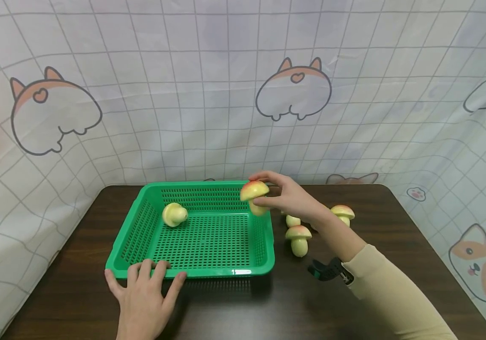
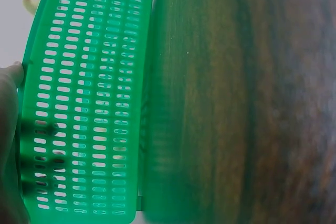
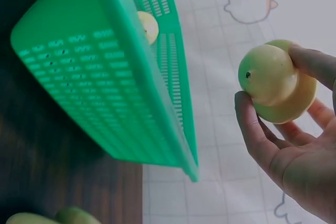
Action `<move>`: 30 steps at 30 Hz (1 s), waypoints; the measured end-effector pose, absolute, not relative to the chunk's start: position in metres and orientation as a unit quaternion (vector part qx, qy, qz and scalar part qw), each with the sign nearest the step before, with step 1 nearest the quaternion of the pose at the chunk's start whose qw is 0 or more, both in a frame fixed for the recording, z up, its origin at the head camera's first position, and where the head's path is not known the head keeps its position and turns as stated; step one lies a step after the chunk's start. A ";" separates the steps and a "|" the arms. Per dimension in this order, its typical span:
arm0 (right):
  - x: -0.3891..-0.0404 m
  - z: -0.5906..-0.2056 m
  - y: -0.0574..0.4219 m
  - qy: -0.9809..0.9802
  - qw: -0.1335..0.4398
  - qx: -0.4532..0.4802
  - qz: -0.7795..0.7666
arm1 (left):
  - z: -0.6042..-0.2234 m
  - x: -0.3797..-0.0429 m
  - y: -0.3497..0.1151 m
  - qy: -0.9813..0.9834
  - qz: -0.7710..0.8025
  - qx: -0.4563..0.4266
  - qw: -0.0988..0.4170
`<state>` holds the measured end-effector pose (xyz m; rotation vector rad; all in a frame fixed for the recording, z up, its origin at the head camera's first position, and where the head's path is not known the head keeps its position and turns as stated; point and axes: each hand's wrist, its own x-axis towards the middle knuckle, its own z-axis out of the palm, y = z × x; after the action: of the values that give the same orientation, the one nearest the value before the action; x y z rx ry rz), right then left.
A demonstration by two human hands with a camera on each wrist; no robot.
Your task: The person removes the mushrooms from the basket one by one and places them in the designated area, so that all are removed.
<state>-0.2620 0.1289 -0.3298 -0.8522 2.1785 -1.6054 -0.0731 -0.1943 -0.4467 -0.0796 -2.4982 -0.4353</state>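
My right hand (image 1: 287, 196) pinches a toy mushroom (image 1: 254, 190) with a red-and-yellow cap and pale stem, above the basket's right rim. In the right wrist view, the thumb and fingers hold this mushroom (image 3: 273, 82) with its stem end towards the camera. The green plastic basket (image 1: 191, 273) has slotted walls and a mesh floor. At its near left rim, my left hand (image 1: 145, 297) has its fingers hooked over the edge; their dark shapes show through the wall in the left wrist view. Another mushroom (image 1: 174, 215) lies inside the basket at the left.
Right of the basket, a mushroom (image 1: 298, 241) stands on the dark wooden table (image 1: 225, 311); one behind it is partly hidden. Another mushroom (image 1: 343, 213) sits beyond my right forearm. A black strap (image 1: 328, 270) is at the right wrist. A patterned cloth (image 1: 225, 94) hangs behind.
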 end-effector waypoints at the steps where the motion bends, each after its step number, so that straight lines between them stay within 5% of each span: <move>1: -0.261 -0.331 0.132 0.759 0.152 -0.293 -0.561 | -0.447 -0.073 -0.194 -0.941 -0.164 -0.029 0.296; 30: -0.239 -0.375 0.219 0.776 0.112 -0.196 -0.589 | -0.446 -0.073 -0.192 -0.937 -0.170 -0.030 0.305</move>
<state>-0.2389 0.2192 -0.3746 -0.5740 2.2786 -1.7280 -0.0729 -0.1923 -0.4458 -0.0781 -2.4798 -0.4502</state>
